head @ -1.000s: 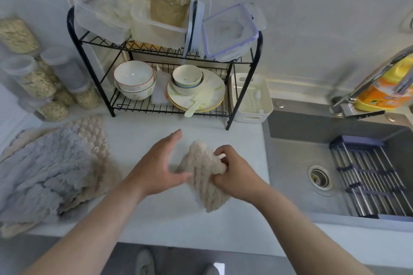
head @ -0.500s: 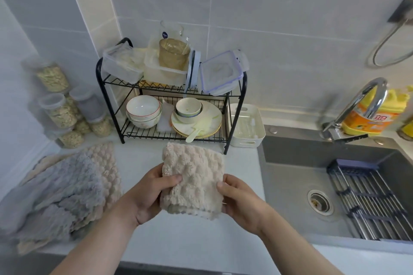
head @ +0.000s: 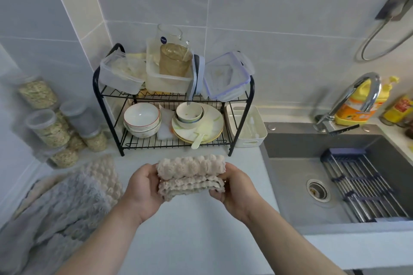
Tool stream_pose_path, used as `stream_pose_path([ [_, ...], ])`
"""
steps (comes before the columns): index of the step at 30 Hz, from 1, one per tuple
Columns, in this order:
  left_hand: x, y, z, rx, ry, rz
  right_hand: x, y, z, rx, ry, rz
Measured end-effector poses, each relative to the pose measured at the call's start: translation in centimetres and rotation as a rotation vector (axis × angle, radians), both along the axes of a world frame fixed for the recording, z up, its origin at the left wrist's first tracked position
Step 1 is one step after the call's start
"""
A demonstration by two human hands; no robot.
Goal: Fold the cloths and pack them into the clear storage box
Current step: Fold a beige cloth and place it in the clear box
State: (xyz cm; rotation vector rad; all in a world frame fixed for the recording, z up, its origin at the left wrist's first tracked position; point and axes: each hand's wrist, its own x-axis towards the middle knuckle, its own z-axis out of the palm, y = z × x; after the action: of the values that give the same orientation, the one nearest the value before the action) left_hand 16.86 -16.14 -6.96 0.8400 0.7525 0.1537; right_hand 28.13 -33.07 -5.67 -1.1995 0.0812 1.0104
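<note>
A beige bubbly cloth (head: 191,174), folded into a thick bundle, is held above the counter in front of the dish rack. My left hand (head: 143,187) grips its left end and my right hand (head: 237,190) grips its right end. A pile of more cloths lies at the counter's left: a grey fluffy cloth (head: 51,214) on top of a beige bubbly one (head: 101,173). Clear storage boxes sit on the rack's top shelf: one at the left (head: 120,75), a larger one in the middle (head: 167,80), and a blue-rimmed one tipped on edge at the right (head: 225,76).
The black wire dish rack (head: 250,105) holds bowls and plates on its lower shelf. A white tray (head: 248,127) stands beside it. Jars of grain (head: 49,127) line the left wall. The grey sink (head: 290,176) with a drying rack (head: 362,185) and tap (head: 357,96) lies to the right.
The cloth went from a crumpled piece in both hands to a flat upright square, and now is folded over into a compact horizontal bundle. My view has tilted upward.
</note>
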Motion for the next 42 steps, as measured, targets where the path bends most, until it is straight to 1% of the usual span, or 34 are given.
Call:
stream_pose_path([
  [1,0.1,0.4,0.3,0.037,0.016,-0.060,-0.1,0.3,0.2,-0.005,0.010,0.004],
  [3,0.6,1.2,0.5,0.186,0.061,-0.203,-0.5,0.9,0.4,-0.071,-0.021,0.059],
  [5,0.9,2.1,0.0,0.317,0.072,-0.285,-0.8,1.3,0.1,-0.186,-0.138,0.099],
  [6,1.1,2.5,-0.4,0.352,0.062,-0.291,-1.1,1.5,-0.1,-0.208,-0.186,0.071],
  [9,1.7,3.0,-1.1,0.377,0.037,-0.303,-1.7,1.0,-0.7,-0.237,-0.248,-0.043],
  [12,2.1,2.3,-0.9,0.400,-0.038,-0.364,-2.0,-0.9,-0.4,-0.287,-0.375,-0.097],
  [14,2.6,1.0,-0.4,0.397,-0.110,-0.381,-2.1,-3.0,0.1,-0.246,-0.431,-0.172],
  [18,4.8,-3.5,1.4,0.362,-0.269,-0.394,-2.4,-8.2,1.6,-0.180,-0.473,-0.357],
  [21,6.8,-8.4,3.1,0.337,-0.328,-0.401,-2.7,-13.1,3.1,-0.197,-0.546,-0.499],
  [25,8.7,-16.9,5.2,0.405,-0.390,-0.511,-4.0,-21.4,5.2,-0.274,-0.652,-0.660],
  [30,9.7,-29.8,7.4,0.450,-0.475,-0.685,-6.5,-33.6,6.6,-0.288,-0.696,-0.877],
  [37,9.2,-47.8,9.2,0.375,-0.587,-0.926,-11.3,-50.2,7.7,-0.356,-0.705,-1.109],
  [42,10.3,-58.7,9.4,0.317,-0.619,-1.110,-14.4,-59.6,7.9,-0.340,-0.613,-1.239],
])
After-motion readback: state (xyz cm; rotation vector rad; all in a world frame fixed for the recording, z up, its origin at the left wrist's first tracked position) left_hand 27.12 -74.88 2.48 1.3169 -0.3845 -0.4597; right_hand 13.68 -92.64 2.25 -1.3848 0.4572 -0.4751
